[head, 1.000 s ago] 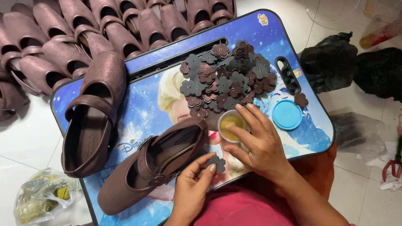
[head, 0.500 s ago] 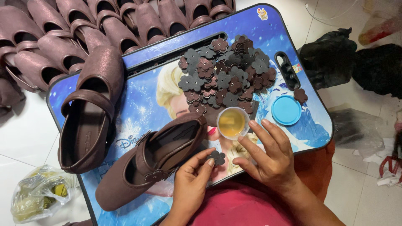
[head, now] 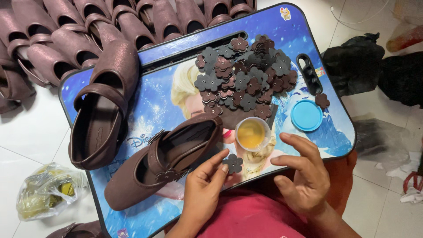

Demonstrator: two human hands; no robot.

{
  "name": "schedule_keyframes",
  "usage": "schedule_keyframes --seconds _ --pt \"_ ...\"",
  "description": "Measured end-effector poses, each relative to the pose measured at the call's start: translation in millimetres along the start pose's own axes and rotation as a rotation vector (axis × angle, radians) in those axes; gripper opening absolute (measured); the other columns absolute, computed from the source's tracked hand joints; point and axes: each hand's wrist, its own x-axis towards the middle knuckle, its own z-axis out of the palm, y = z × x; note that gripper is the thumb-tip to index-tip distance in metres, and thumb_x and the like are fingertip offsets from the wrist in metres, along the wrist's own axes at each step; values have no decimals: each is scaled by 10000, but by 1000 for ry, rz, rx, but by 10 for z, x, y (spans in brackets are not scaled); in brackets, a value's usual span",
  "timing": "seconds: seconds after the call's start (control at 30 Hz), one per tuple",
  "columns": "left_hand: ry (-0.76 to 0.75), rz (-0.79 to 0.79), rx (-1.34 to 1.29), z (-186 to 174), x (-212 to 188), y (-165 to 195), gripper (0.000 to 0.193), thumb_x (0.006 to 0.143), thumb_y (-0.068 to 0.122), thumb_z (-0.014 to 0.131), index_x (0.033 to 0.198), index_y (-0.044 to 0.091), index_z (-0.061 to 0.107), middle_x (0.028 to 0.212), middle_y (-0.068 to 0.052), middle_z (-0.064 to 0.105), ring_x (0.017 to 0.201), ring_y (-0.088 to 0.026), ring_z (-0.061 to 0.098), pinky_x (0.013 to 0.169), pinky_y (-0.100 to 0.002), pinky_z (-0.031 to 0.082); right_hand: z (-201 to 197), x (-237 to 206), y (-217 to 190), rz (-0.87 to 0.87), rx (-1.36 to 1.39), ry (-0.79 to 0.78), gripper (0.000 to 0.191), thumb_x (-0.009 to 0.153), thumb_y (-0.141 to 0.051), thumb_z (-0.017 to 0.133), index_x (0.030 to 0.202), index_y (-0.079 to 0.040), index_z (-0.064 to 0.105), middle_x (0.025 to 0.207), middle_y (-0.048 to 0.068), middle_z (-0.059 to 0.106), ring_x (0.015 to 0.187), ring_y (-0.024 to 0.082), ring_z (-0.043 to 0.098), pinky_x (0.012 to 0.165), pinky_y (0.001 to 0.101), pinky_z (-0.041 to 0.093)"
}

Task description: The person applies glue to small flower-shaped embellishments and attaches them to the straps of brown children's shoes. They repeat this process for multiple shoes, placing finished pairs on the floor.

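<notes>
My left hand [head: 203, 188] pinches a small dark flower-shaped piece [head: 233, 163] between thumb and forefinger, just right of a brown strapped shoe [head: 164, 159] lying on the blue lap tray [head: 158, 105]. My right hand [head: 304, 174] hovers with fingers spread, empty, just below and right of a small clear cup of yellow glue [head: 252, 133]. A heap of brown and grey flower pieces [head: 244, 77] lies on the tray behind the cup. A second brown shoe [head: 105, 102] rests on the tray's left side.
A blue round lid [head: 306, 115] sits at the tray's right. Several brown shoes [head: 66, 35] line the floor at the back left. A crumpled plastic bag [head: 46, 190] lies at the left, black bags [head: 374, 66] at the right.
My right hand has drawn back from the glue cup toward me and spread its fingers. My left hand still holds the flower piece beside the shoe.
</notes>
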Motion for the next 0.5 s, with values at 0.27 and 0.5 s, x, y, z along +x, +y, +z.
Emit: schedule_keyframes --seconds 0.27,0.5 --pt "-95 70 -36 27 -171 101 448 985 68 592 1430 21 610 1119 -48 774 858 -52 678 791 -224 584 183 -54 -141 -151 -176 -178 384 760 31 665 1117 -77 759 1378 165 597 1300 334 555 1138 439 449" --pt "-68 43 -139 -23 -182 127 476 976 63 589 1449 17 568 1150 -76 769 867 -54 681 777 -228 593 229 -22 -136 -312 -241 -224 417 742 -30 690 1147 -100 760 1359 139 595 1295 348 535 1128 471 440"
